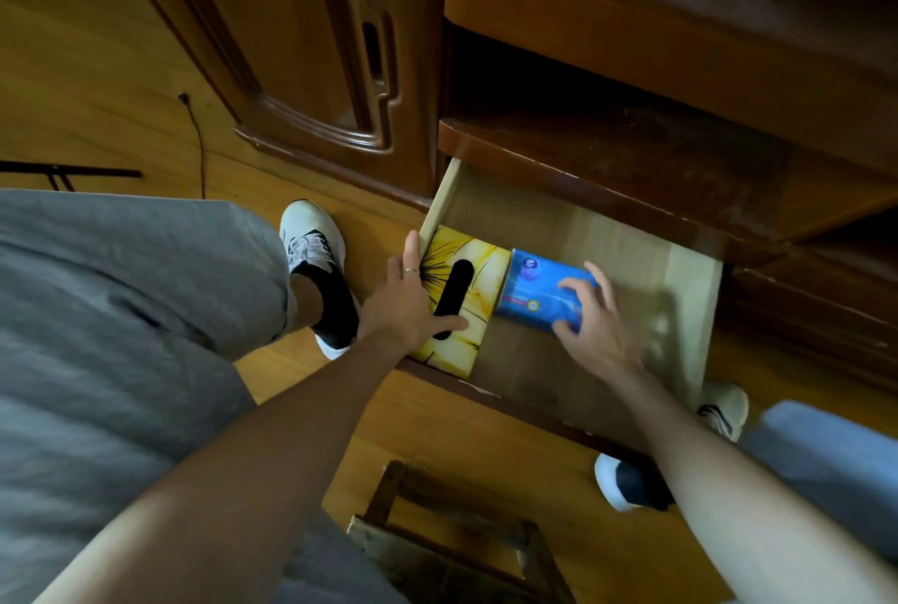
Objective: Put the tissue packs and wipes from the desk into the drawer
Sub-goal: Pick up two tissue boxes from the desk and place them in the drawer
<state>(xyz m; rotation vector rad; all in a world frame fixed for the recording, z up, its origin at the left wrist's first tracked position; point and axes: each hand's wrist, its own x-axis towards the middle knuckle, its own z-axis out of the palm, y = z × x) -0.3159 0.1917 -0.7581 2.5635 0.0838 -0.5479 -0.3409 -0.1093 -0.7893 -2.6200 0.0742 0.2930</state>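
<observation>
- We're looking straight down into the open drawer (680,283), pulled out from a dark wooden cabinet (631,45), with both hands inside it.
- The yellow tissue box (478,283) sits in the drawer's left end, against the left wall, its long black slot facing up.
- Our left hand (408,302) rests on that box: fingers lie straight along its left edge and the drawer wall, thumb stretched flat across the top near the slot. It is a flat, relaxed touch and not a curl around the box. A ring shows on one finger.
- The blue pack (539,285) lies just beside the yellow box, touching or nearly touching its right side, on the drawer floor.
- Our right hand (597,317) is on the blue pack's right end, fingers curled over its top and near edge, so it is grasping the pack. This hand is blurred, and it hides the pack's right end.
- The printing on the blue pack is too small and smeared to read, so we can't say whether it holds tissues or wipes.
- The drawer's back part runs under the cabinet shelf into shadow; nothing can be made out there.
- Below, grey shorts (121,312) fill the left side, a white and black shoe (316,263) stands on the wooden floor (97,69), and a wooden stool (452,540) is cut off at the bottom edge.
</observation>
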